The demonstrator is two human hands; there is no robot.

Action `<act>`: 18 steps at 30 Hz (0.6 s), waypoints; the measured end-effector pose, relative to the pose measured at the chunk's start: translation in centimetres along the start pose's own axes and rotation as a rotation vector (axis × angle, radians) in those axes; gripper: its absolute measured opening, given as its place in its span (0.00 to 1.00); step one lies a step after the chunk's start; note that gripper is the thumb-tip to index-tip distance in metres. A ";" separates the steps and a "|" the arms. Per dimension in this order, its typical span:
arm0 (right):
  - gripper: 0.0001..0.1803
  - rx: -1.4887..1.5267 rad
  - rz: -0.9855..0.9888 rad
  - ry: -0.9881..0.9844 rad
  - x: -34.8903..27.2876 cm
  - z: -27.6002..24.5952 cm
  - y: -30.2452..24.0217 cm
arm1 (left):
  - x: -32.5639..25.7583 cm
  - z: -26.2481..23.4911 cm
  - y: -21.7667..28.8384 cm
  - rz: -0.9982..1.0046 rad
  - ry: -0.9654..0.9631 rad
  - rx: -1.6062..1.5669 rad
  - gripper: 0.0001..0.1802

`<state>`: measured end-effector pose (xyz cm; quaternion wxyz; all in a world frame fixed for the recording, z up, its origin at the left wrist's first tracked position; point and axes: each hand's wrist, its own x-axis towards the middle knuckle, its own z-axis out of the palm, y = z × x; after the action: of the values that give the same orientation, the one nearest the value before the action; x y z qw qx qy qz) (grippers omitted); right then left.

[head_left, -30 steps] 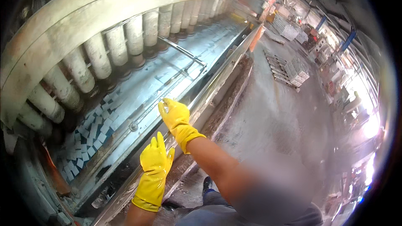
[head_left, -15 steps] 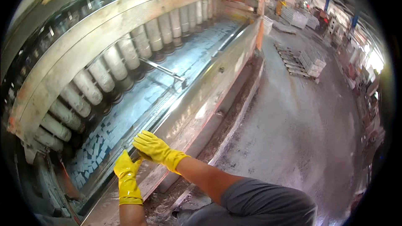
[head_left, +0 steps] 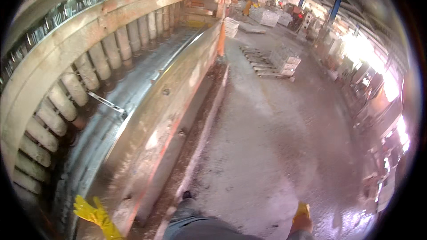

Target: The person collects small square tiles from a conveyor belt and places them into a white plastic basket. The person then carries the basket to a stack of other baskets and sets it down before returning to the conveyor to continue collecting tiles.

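Observation:
My left hand (head_left: 94, 213), in a yellow rubber glove, hovers by the near end of the machine's long side wall (head_left: 171, 102). Its fingers are spread and nothing is in them. Low on the right, my right hand (head_left: 302, 210) hangs over the floor in a matching glove. Its fingers are blurred and partly hidden, so I cannot make out their shape. Beyond the wall runs the machine's wet bed (head_left: 129, 78), crossed by a short metal bar (head_left: 106, 101). Above the bed stands a row of thick grey cylinders (head_left: 85, 72) under a long pale beam (head_left: 84, 22).
Dusty concrete floor (head_left: 267, 129) stretches to the right. A low kerb (head_left: 200, 155) follows the machine's foot. Farther off, a wooden pallet (head_left: 255, 64) carries a stack of blocks (head_left: 284, 62). Another person (head_left: 249, 6) stands in the background near more stacks (head_left: 264, 16).
My hands have come off the machine's edge and moved apart: the left down and left, the right far right over the floor. The view has swung right, and the small tiles are out of sight.

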<state>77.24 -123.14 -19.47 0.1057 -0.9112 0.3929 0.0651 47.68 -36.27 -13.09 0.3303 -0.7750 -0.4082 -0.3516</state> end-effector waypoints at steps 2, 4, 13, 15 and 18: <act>0.39 0.036 0.030 0.091 1.7 -2.5 0.8 | 0.9 1.1 2.6 -0.016 0.011 -0.024 0.38; 0.38 0.044 -0.039 0.051 2.5 -0.4 -1.6 | 1.6 2.4 5.4 -0.043 -0.024 -0.062 0.38; 0.34 0.110 -0.853 -0.830 -13.0 22.1 -25.1 | 11.4 5.7 24.2 0.094 -0.076 -0.242 0.40; 0.33 0.275 -1.107 -0.851 -14.3 18.6 -33.1 | 13.8 6.6 28.7 0.124 -0.111 -0.325 0.39; 0.27 0.526 -1.326 -0.914 -14.3 5.3 -49.9 | 17.4 7.8 35.5 0.124 -0.179 -0.448 0.40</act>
<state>103.74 -78.44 -14.68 0.4789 -0.7829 -0.3020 0.2580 87.82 -39.00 -11.02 0.1336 -0.8806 -0.2991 -0.3425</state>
